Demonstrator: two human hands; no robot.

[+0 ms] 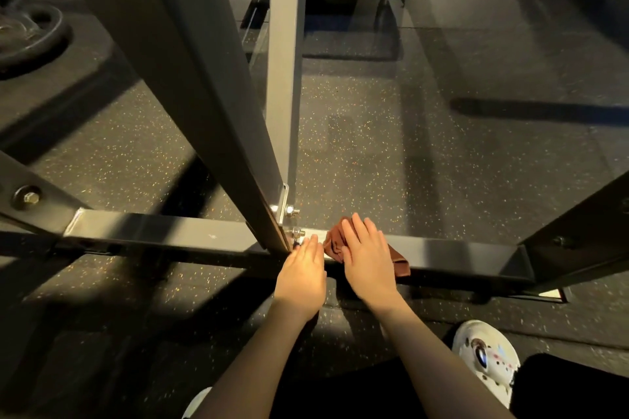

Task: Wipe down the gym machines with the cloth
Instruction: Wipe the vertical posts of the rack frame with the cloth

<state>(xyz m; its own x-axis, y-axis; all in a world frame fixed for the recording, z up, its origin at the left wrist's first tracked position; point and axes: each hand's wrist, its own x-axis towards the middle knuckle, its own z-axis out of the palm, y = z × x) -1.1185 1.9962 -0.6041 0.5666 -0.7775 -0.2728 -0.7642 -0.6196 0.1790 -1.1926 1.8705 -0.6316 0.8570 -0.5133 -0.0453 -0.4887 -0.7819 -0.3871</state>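
We are down at floor level on the base bar [163, 231] of the machine, so the step in hand reads as wiping the low frame. The cloth [399, 261], a brown rag, lies on top of the bar just to the right of where the upright post [282, 78] bolts on. Our right hand [366, 257] lies flat on it, fingers straight and close together, pressing down rather than gripping. One folded end of the rag sticks out past the little-finger side. Our left hand [303, 269] rests on the bar beside it, fingers straight and together, tips close to the lower of the two bolts [293, 222] and holding nothing — it looks like a brace.

We judge the next move to be a flat-palm sweep of the cloth along the bar towards the corner bracket [517, 262] on the right. We should keep enough pressure on it that the rag travels with the hand and does not bunch. The joint at the post (nuts, plate edge, a tight angle) would call for a pinched fold — a flat palm will not reach in there.
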